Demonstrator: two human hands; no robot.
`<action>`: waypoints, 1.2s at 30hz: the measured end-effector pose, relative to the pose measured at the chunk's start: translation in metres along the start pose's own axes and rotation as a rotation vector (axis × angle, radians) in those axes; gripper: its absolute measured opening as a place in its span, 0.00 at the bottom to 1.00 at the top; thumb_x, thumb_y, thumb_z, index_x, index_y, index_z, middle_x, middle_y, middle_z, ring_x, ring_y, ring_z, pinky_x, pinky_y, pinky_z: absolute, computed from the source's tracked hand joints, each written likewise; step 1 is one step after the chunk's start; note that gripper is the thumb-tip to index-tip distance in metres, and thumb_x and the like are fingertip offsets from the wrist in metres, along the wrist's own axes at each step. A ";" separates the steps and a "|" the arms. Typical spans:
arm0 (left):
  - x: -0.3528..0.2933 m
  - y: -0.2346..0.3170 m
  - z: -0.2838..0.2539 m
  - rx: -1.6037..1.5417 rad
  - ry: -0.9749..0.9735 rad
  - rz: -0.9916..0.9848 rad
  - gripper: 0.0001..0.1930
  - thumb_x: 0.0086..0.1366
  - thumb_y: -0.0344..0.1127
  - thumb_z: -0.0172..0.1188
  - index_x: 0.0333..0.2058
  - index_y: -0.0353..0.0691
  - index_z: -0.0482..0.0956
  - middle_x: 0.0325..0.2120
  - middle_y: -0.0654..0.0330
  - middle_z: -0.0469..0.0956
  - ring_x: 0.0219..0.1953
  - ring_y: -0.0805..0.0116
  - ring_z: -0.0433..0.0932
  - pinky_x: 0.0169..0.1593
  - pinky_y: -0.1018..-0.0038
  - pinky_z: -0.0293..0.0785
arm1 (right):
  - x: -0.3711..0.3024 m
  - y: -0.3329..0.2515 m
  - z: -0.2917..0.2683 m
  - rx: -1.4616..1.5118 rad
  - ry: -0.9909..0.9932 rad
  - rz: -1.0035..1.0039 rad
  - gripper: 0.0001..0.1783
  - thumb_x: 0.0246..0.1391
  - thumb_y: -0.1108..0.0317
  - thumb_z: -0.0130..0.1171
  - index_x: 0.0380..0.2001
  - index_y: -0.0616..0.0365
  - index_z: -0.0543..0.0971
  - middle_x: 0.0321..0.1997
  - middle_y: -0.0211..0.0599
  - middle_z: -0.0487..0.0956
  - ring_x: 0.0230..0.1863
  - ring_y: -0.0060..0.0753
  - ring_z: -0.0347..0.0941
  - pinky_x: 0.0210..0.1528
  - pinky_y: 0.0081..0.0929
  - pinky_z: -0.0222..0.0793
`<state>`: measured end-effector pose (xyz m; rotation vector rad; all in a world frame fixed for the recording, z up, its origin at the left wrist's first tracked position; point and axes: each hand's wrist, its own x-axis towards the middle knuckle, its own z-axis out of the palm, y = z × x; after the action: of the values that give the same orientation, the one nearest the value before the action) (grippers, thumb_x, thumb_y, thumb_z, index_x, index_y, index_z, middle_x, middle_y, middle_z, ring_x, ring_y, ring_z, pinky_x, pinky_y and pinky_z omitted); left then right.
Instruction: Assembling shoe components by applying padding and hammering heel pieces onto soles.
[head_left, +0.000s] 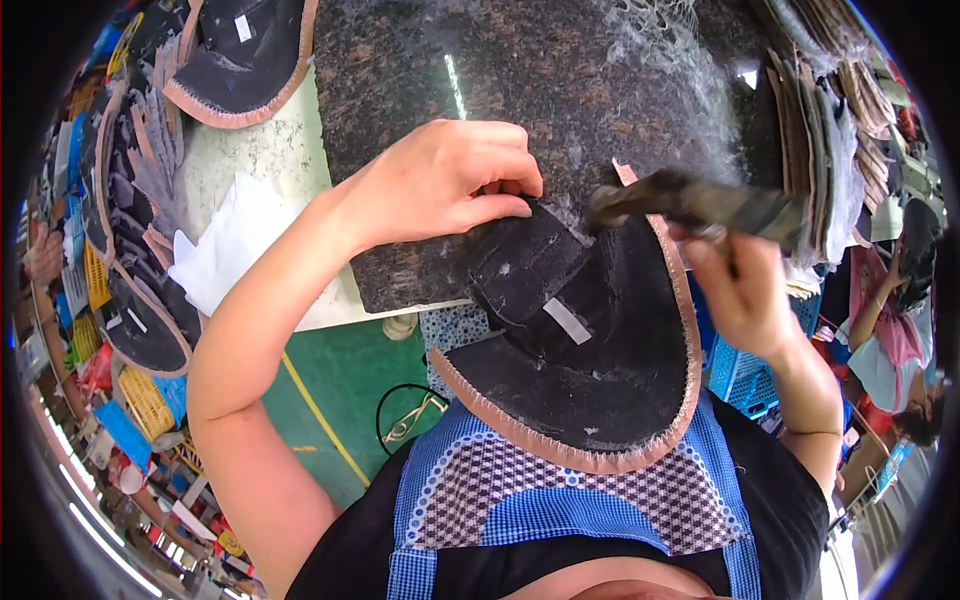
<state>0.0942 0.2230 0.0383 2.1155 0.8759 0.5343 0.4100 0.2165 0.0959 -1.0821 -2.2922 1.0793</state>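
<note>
A black shoe upper (620, 370), lining side out, lies over the near edge of the dark stone slab and hangs towards my chest. A pinkish-tan band with zigzag stitching runs round its curved edge, and a small white label sits near its middle. With thumb and bent fingers, my left hand (455, 180) pinches the upper's far left edge. On the right, my right hand (745, 290) is closed round a hammer (700, 205), which is smeared by motion. The hammer's head is over the upper's far part; whether it touches cannot be told.
The speckled stone slab (400, 90) lies on a pale table (235, 150). Another black upper (240, 70) and a white cloth (230, 240) are on the left. Stacked uppers stand at far left (140, 290) and right (820, 130). A blue basket (745, 375) is below right; a co-worker (885, 330) is beyond.
</note>
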 end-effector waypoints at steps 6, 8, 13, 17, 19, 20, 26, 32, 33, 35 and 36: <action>-0.016 -0.003 0.018 0.189 0.204 0.178 0.09 0.56 0.29 0.71 0.35 0.36 0.84 0.28 0.61 0.77 0.28 0.65 0.79 0.30 0.71 0.75 | 0.008 0.012 0.014 -0.005 -0.376 0.000 0.10 0.65 0.71 0.59 0.46 0.64 0.78 0.37 0.45 0.78 0.37 0.45 0.76 0.42 0.34 0.72; -0.021 0.000 0.023 0.249 0.264 0.198 0.09 0.55 0.28 0.71 0.34 0.36 0.84 0.27 0.62 0.77 0.27 0.65 0.78 0.29 0.71 0.75 | 0.017 0.015 0.014 -0.061 -0.317 -0.099 0.10 0.65 0.70 0.59 0.46 0.64 0.79 0.36 0.44 0.78 0.36 0.45 0.76 0.41 0.34 0.71; -0.029 0.007 0.033 0.391 0.344 0.222 0.09 0.49 0.25 0.72 0.31 0.35 0.84 0.27 0.61 0.77 0.25 0.66 0.77 0.24 0.72 0.74 | 0.037 0.009 0.012 -0.028 -0.425 -0.011 0.11 0.59 0.69 0.60 0.43 0.61 0.77 0.34 0.38 0.81 0.27 0.44 0.80 0.28 0.35 0.74; -0.033 0.009 0.040 0.397 0.434 0.161 0.11 0.48 0.27 0.75 0.31 0.35 0.85 0.26 0.62 0.76 0.25 0.65 0.76 0.25 0.72 0.73 | 0.034 0.029 0.020 -0.031 -0.483 -0.106 0.12 0.60 0.65 0.59 0.40 0.64 0.75 0.24 0.41 0.75 0.22 0.48 0.77 0.24 0.40 0.70; -0.035 0.008 0.031 0.207 0.414 -0.005 0.14 0.45 0.28 0.78 0.32 0.36 0.86 0.26 0.63 0.76 0.27 0.65 0.75 0.30 0.72 0.73 | 0.034 0.029 0.020 -0.050 -0.478 -0.187 0.14 0.59 0.64 0.58 0.40 0.65 0.73 0.20 0.43 0.74 0.20 0.51 0.77 0.23 0.41 0.71; -0.035 0.007 0.032 0.203 0.416 -0.007 0.14 0.45 0.28 0.78 0.32 0.36 0.86 0.26 0.63 0.76 0.27 0.65 0.75 0.30 0.72 0.73 | 0.036 0.024 0.021 -0.069 -0.466 -0.180 0.13 0.61 0.64 0.57 0.39 0.65 0.74 0.22 0.42 0.75 0.21 0.50 0.77 0.24 0.40 0.71; -0.035 0.016 0.041 0.052 0.490 -0.082 0.13 0.45 0.24 0.77 0.32 0.38 0.87 0.26 0.63 0.77 0.29 0.65 0.75 0.31 0.72 0.72 | 0.046 0.016 0.014 -0.115 -0.326 -0.250 0.07 0.59 0.69 0.62 0.39 0.55 0.75 0.30 0.31 0.80 0.22 0.31 0.78 0.24 0.30 0.71; -0.037 0.025 0.053 0.147 0.521 -0.113 0.13 0.44 0.25 0.77 0.31 0.37 0.87 0.25 0.62 0.77 0.29 0.64 0.76 0.30 0.71 0.72 | 0.051 0.031 0.015 0.103 -0.444 -0.188 0.10 0.53 0.69 0.63 0.37 0.59 0.74 0.17 0.34 0.73 0.15 0.41 0.74 0.19 0.36 0.68; -0.037 0.025 0.052 0.146 0.524 -0.112 0.13 0.44 0.25 0.77 0.31 0.37 0.87 0.25 0.62 0.77 0.29 0.64 0.76 0.30 0.71 0.72 | 0.051 0.030 0.014 0.175 -0.437 -0.209 0.12 0.52 0.69 0.65 0.37 0.60 0.74 0.17 0.37 0.72 0.16 0.45 0.74 0.19 0.38 0.67; -0.037 0.026 0.048 0.256 0.542 -0.092 0.12 0.45 0.25 0.76 0.31 0.35 0.87 0.26 0.62 0.78 0.30 0.64 0.76 0.31 0.71 0.73 | 0.051 0.034 0.019 -0.049 -0.460 -0.271 0.13 0.54 0.68 0.64 0.37 0.63 0.73 0.15 0.38 0.69 0.15 0.46 0.73 0.19 0.40 0.67; -0.037 0.025 0.048 0.256 0.543 -0.093 0.12 0.45 0.25 0.76 0.31 0.35 0.87 0.26 0.62 0.78 0.30 0.64 0.76 0.31 0.71 0.73 | 0.052 0.035 0.019 -0.010 -0.447 -0.269 0.12 0.55 0.68 0.64 0.36 0.63 0.73 0.15 0.39 0.68 0.15 0.46 0.72 0.19 0.40 0.66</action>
<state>0.1087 0.1601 0.0257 2.1725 1.3999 1.0209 0.3828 0.2619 0.0579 -0.5455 -2.6865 1.2978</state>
